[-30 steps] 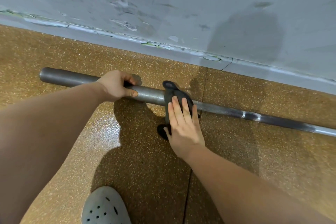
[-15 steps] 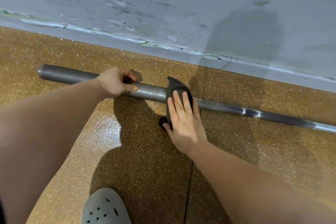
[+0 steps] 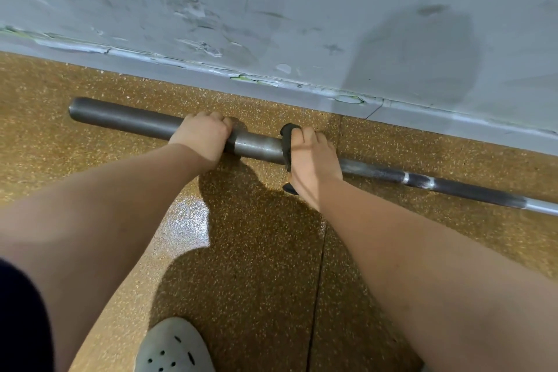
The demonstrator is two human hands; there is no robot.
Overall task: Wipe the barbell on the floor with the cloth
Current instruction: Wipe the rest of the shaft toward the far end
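Barbell (image 3: pixel 259 146) lies on the floor (image 3: pixel 241 251) under both your hands: your left hand (image 3: pixel 202 137) clenches the thick sleeve, your right hand (image 3: pixel 311 157) presses the dark cloth (image 3: pixel 286 142) around the collar. Judging by this, the long shaft beyond your right hand is left to wipe.

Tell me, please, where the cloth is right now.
In the head view, the dark cloth is draped over the barbell, pressed under the right hand.

The left hand (image 3: pixel 203 137) grips the barbell (image 3: pixel 126 121) sleeve; the right hand (image 3: pixel 311 160) presses a dark cloth (image 3: pixel 286 145) over the bar (beside the scuffed wall (image 3: pixel 271 9)).
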